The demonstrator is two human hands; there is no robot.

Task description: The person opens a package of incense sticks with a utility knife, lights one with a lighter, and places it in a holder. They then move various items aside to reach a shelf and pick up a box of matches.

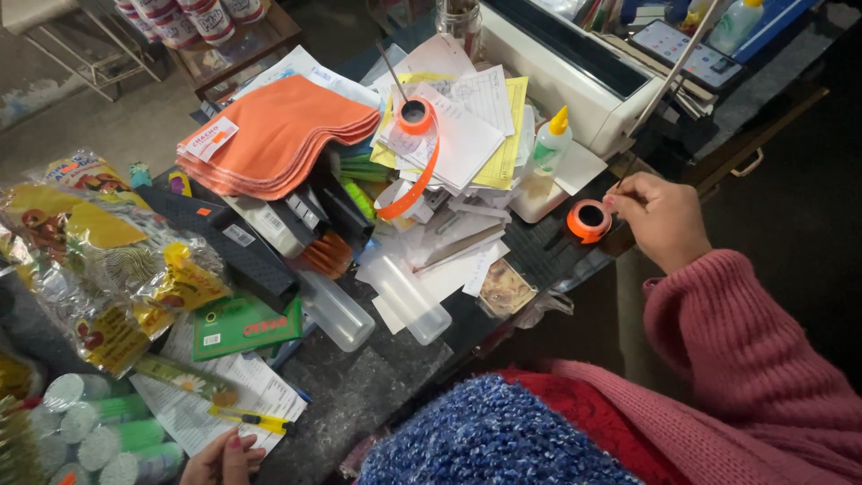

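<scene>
Now your right hand (660, 218) pinches an orange tape roll (589, 220) at the dark counter's (359, 391) edge — papers (462, 135) heaped beside. Your left hand (223, 460) rests, fingers together, on a sheet (242, 386) — near a yellow cutter (254, 418).

Packages, labels and one screen on my crowded table (377, 395).

Crinkled yellow snack packets (108, 269) lie at the left edge; beside them sits a flat green packet (244, 325) with red lettering. A white sticker with red print (210, 136) is on the orange cloth stack (278, 135). One orange label roll (415, 117) rests on the papers, its strip trailing down; a second orange label roll (589, 220) sits just by my right grip (660, 220). A tablet screen (687, 52), pale with coloured tiles, lies top right. Red-and-white labelled jars (193, 18) stand top left.
</scene>
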